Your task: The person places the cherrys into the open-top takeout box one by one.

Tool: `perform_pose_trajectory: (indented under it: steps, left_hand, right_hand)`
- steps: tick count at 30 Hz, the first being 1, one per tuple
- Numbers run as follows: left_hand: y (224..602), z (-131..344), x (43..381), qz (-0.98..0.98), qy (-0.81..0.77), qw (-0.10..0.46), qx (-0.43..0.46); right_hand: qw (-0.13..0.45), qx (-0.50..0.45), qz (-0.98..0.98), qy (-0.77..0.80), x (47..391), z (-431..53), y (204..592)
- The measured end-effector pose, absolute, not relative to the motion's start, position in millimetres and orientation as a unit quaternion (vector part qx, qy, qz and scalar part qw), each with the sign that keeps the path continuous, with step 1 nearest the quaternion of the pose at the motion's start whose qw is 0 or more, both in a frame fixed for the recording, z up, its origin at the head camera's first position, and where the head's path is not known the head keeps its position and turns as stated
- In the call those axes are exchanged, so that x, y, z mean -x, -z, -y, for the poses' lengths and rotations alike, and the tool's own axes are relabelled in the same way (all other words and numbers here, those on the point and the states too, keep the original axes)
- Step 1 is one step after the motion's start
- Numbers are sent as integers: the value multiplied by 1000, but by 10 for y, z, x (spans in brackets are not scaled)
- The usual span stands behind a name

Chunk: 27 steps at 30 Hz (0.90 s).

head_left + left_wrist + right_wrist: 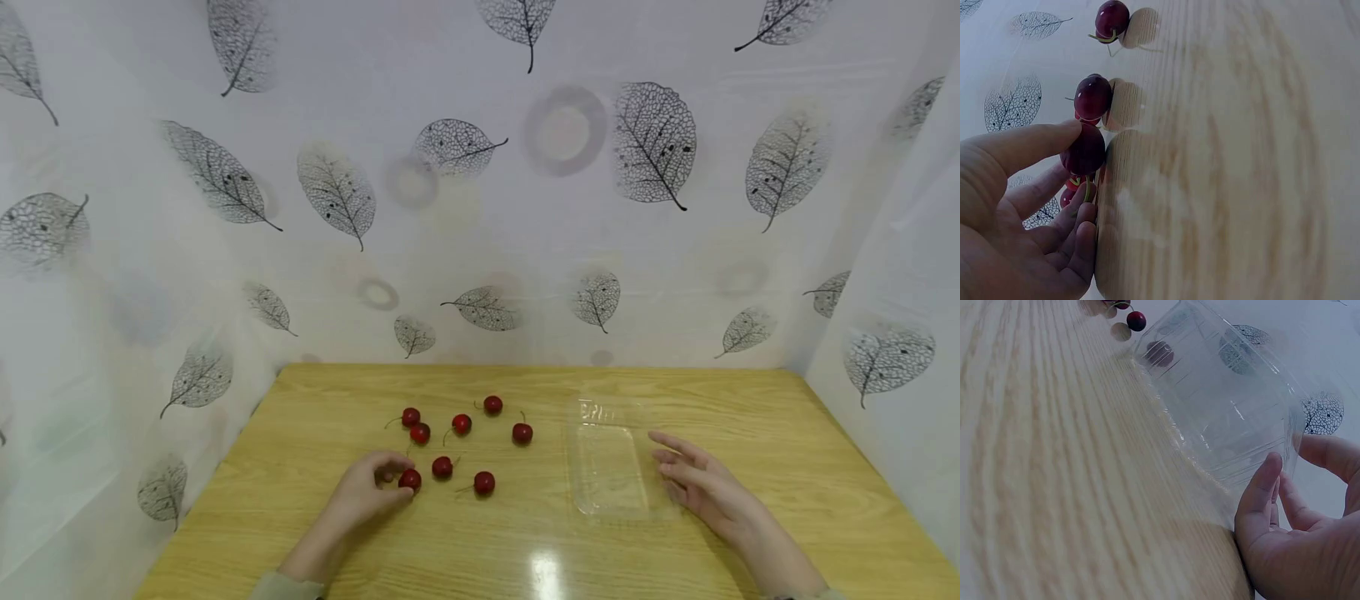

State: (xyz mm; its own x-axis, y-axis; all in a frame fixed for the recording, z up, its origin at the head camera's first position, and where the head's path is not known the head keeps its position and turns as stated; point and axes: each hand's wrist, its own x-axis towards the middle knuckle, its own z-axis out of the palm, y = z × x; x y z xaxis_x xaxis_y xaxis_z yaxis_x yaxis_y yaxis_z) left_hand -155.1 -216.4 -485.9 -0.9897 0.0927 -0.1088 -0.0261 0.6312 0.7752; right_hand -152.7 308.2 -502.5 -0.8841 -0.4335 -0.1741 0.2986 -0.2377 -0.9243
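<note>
My left hand [367, 492] is at a dark red cherry [410, 481] on the table, its thumb on one side and forefinger on the other. In the left wrist view the thumb tip presses against this cherry [1083, 150], and a green stem hangs below it. Several more cherries with stems lie just beyond, among them one cherry [442, 467] close to the fingertips. My right hand [708, 487] is beside a clear plastic container [609, 508], fingers loosely extended near its right edge. Whether they touch the container [1229, 425] cannot be told.
The wooden table [525, 542] carries the scattered cherries left of the container, with one cherry [522, 432] nearest to it. White sheeting [480, 208] printed with dark leaves stands along the back and both sides.
</note>
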Motion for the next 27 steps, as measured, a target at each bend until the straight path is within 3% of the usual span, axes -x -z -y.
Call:
perform_pose_trajectory:
  steps: [14, 27]
  left_hand:
    - [4825, 2144, 1544, -877, -474, 81, -3]
    - [4786, 1937, 1610, -878, -474, 55, -28]
  right_hand:
    - [242, 76, -551, 795, 1524, -3094, 5048]
    - [236, 80, -554, 794, 1525, -3092, 5071]
